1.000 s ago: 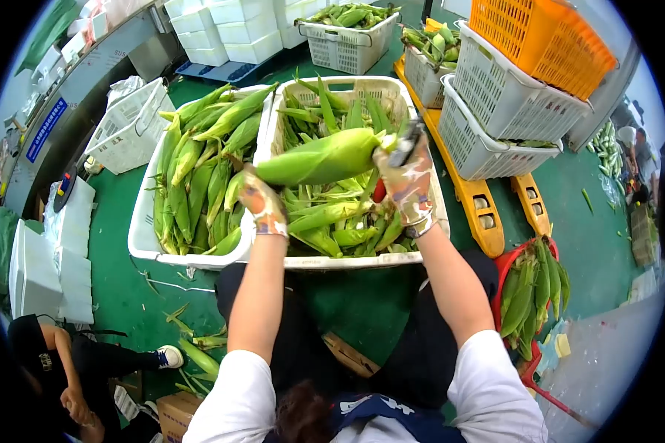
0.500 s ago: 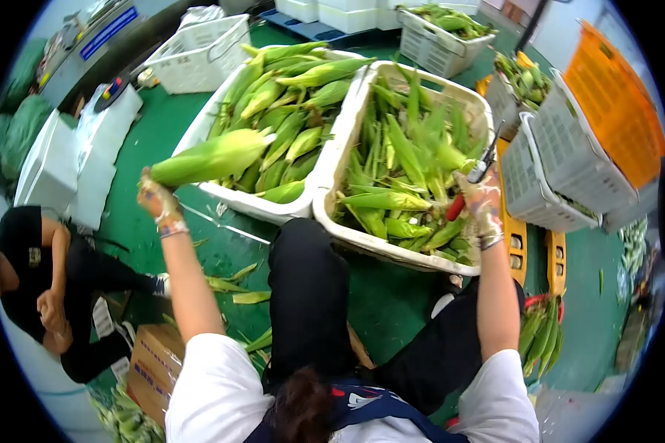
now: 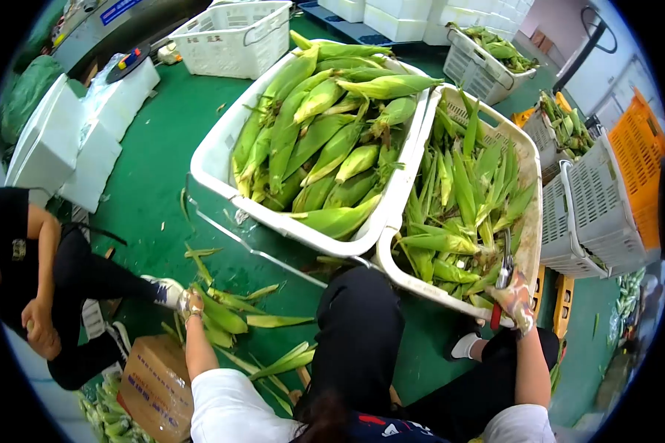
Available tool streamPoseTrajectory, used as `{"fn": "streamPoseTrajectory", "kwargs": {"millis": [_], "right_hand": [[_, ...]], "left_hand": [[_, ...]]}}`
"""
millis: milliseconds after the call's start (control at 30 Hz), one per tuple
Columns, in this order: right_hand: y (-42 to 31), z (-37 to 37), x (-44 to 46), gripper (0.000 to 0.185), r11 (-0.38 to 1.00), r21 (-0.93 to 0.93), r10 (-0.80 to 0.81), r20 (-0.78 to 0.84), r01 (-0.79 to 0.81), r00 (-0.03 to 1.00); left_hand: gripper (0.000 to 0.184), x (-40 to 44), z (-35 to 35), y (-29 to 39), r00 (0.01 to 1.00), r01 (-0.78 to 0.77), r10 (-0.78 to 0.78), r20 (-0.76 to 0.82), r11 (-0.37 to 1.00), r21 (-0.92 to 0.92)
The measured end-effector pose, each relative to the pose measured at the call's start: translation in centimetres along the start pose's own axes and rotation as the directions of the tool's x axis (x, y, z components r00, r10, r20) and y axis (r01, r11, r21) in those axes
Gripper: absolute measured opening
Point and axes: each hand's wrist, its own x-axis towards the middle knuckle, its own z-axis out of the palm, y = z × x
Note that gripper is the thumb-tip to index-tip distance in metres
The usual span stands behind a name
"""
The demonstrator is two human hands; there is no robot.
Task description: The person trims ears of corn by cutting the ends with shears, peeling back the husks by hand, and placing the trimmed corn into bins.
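Fingers of the right hand (image 3: 515, 301) are wrapped around a red-handled cutting tool (image 3: 506, 267), held tip upward over the rim of the husk-filled crate (image 3: 421, 286). The left hand (image 3: 193, 303) is held low over the green floor (image 3: 148, 199), just beside a corn ear (image 3: 223, 317) lying among husk leaves (image 3: 281, 321); whether its fingers are closed on the ear cannot be told. Leaves could be gathered up with the ear, since both are heaped together. A co-worker's shoe (image 3: 168, 292) could be knocked, being placed so close. The left forearm could be snagged by the wire handle (image 3: 273, 257) beside the neighbouring crate (image 3: 273, 220), and a cut could be caused if the hands are brought together carelessly
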Motion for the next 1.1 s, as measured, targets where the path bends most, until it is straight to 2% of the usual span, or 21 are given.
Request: {"fn": "streamPoseTrajectory", "kwargs": {"millis": [33, 67, 133, 200, 233, 267, 300, 333, 367, 467, 533, 600, 667, 733, 767, 800, 867, 900, 1000, 1067, 1100], "right_hand": [[0.0, -0.4, -0.3, 0.064, 1.0, 0.028, -0.007, 0.015, 0.006, 1.0], [-0.8, -1.4, -0.6, 0.062, 0.998, 0.056, -0.015, 0.031, 0.013, 0.999], [-1.9, -2.7, -0.9, 0.052, 0.993, 0.121, -0.018, 0.031, 0.014, 0.999], [-2.3, -3.2, -0.3, 0.051, 0.99, 0.131, -0.052, 0.024, 0.048, 0.998], [-2.5, -2.9, 0.4, 0.05, 0.996, 0.087, 0.017, 0.065, -0.023, 0.998], [-2.1, -2.2, 1.2, 0.049, 0.995, 0.038, 0.089, 0.106, -0.093, 0.99], [0.0, -0.5, 2.0, 0.05, 0.986, 0.119, 0.102, 0.108, -0.115, 0.989], [-2.3, -1.6, 1.7, 0.057, 0.993, 0.058, 0.094, 0.102, -0.101, 0.99], [-4.6, -2.5, 1.5, 0.062, 0.993, 0.027, 0.106, 0.149, -0.111, 0.983], [-2.4, -1.3, 1.3, 0.079, 0.99, -0.074, -0.112, 0.084, 0.119, 0.99], [-1.2, -1.7, 0.2, 0.083, 0.982, -0.109, -0.146, 0.077, 0.154, 0.986], [-1.2, -3.5, -0.2, 0.071, 0.982, 0.101, -0.178, 0.175, 0.162, 0.968], [-0.2, -3.9, -0.6, 0.061, 0.962, 0.175, -0.226, 0.075, 0.21, 0.971], [0.0, -4.2, -0.8, 0.059, 0.91, 0.163, -0.374, -0.075, 0.381, 0.925], [-0.8, -5.2, -1.5, 0.063, 0.924, 0.246, -0.27, -0.123, 0.293, 0.955], [-0.3, -3.8, -1.1, 0.067, 0.903, 0.11, -0.362, -0.33, 0.416, 0.872], [-2.3, -6.3, -0.5, 0.07, 0.893, 0.211, -0.333, -0.283, 0.397, 0.899], [-4.6, -9.4, 0.3, 0.101, 0.889, 0.325, -0.306, -0.101, 0.322, 0.947], [-7.1, -10.8, 0.2, 0.087, 0.718, 0.318, -0.421, -0.51, 0.619, 0.75], [-7.6, -10.5, 1.1, 0.079, 0.636, 0.303, -0.384, -0.673, 0.71, 0.632], [-7.5, -10.7, 1.2, 0.074, 0.619, 0.516, -0.286, -0.555, 0.593, 0.781]], "left_hand": [[0.044, 1.5, -0.2, 1.6, 1.0, -0.023, 0.023, 0.003, 1.0, -0.007], [0.039, 2.1, -2.1, 3.8, 0.968, 0.099, -0.206, -0.143, 0.836, -0.54], [0.038, 0.7, -8.1, 9.5, 0.785, 0.133, -0.262, -0.561, 0.956, -0.261], [0.039, -0.1, -15.1, 18.3, 0.421, -0.486, -0.015, -0.907, 0.841, -0.239], [0.038, -1.4, -17.6, 24.7, 0.395, -0.811, -0.017, -0.918, 0.463, -0.357], [0.035, -4.2, -19.8, 31.0, 0.484, -0.873, 0.106, -0.868, 0.001, -0.487], [0.041, -7.4, -22.1, 35.8, 0.26, -0.949, 0.432, -0.864, 0.281, -0.145], [0.043, -10.1, -23.9, 41.2, 0.335, -0.941, 0.564, -0.754, 0.161, -0.298], [0.043, -11.1, -23.7, 46.2, 0.287, -0.958, 0.638, -0.715, 0.171, -0.232], [0.052, -12.7, -23.3, 56.8, 0.513, -0.858, 0.822, -0.246, 0.498, -0.126], [0.051, -10.6, -21.8, 59.8, 0.467, -0.882, 0.878, -0.108, 0.453, -0.13], [0.051, -10.3, -22.0, 58.2, 0.496, -0.856, 0.839, -0.225, 0.43, -0.286], [0.055, -10.3, -23.7, 55.8, 0.451, -0.892, 0.77, -0.451, 0.401, -0.207], [0.057, -12.8, -29.3, 51.7, 0.41, -0.906, 0.813, -0.414, 0.31, -0.288], [0.056, -17.5, -32.4, 49.2, 0.422, -0.865, 0.805, -0.417, 0.22, -0.452], [0.055, -22.1, -35.0, 47.1, 0.438, -0.787, 0.801, -0.408, 0.122, -0.605], [0.051, -25.1, -38.3, 45.0, 0.37, -0.819, 0.884, -0.287, 0.165, -0.55], [0.046, -31.4, -40.5, 43.8, 0.335, -0.884, 0.903, -0.269, 0.202, -0.421], [0.04, -36.9, -40.4, 42.7, 0.01, -0.869, 0.899, -0.438, -0.209, -0.448], [0.039, -41.0, -41.6, 43.1, 0.039, -0.862, 0.988, -0.152, -0.043, -0.506], [0.038, -42.8, -41.3, 43.8, 0.121, -0.827, 0.991, -0.066, 0.063, -0.559]]}}
